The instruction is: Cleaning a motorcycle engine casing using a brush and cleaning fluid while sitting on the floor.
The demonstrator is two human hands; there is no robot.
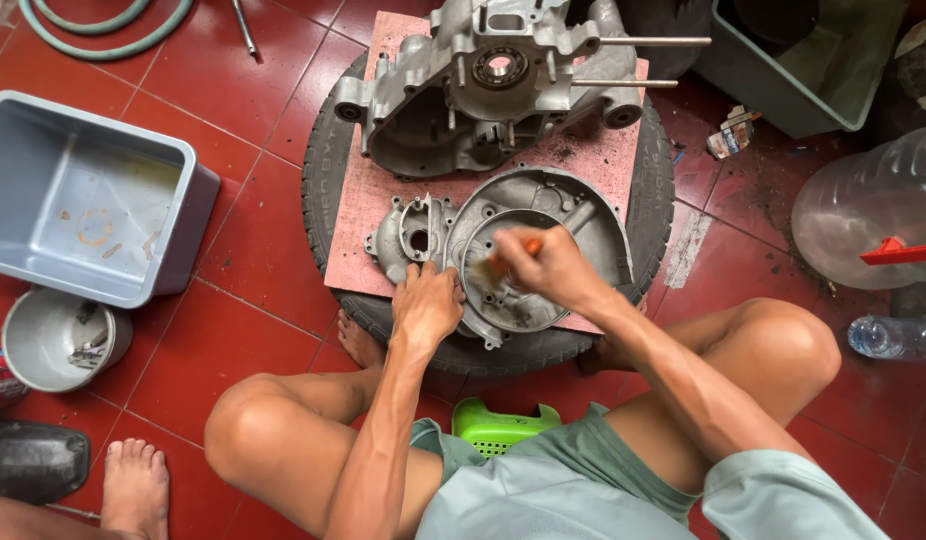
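Note:
A grey metal engine cover (553, 215) with a round opening lies on a pink board (368, 200) set on a tyre (323, 170). My left hand (426, 305) presses on the cover's near left edge. Gripped in my right hand (545, 266) is a small orange-handled brush (513, 255), held over the round opening and blurred. A larger grey engine casing (473, 80) with a bearing and two long studs rests on the far part of the board.
A grey plastic tub (83, 195) and a small white bucket (53, 335) with bits inside stand at left. Another person's bare foot (135, 485) is at bottom left. A big clear water jug (873, 210), a small bottle (898, 338) and a green-grey bin (803, 60) are at right. A green stool (493, 425) is under me.

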